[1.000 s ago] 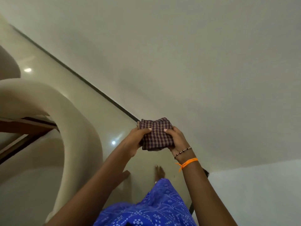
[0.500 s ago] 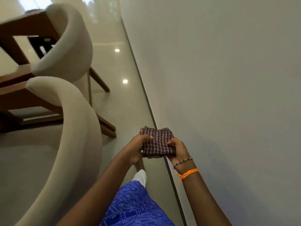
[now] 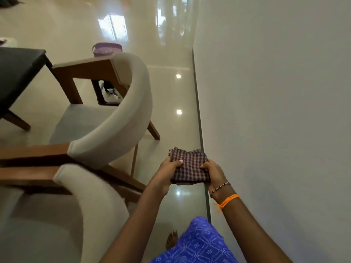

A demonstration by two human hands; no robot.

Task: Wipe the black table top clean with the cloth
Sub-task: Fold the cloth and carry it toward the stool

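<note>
Held folded between both hands: the checked cloth (image 3: 190, 167), left hand (image 3: 167, 174) pinching its left edge with thumb on top, right hand (image 3: 214, 174) gripping its right edge, fingers curled under. Both grips closed on the cloth, bundle spanning the gap between them, in the air above the glossy floor (image 3: 171, 103). Well apart, far up and left of the grip: a corner of the black surface (image 3: 17, 73), two padded chairs (image 3: 117, 118) between, wall (image 3: 275, 92) just right.
</note>
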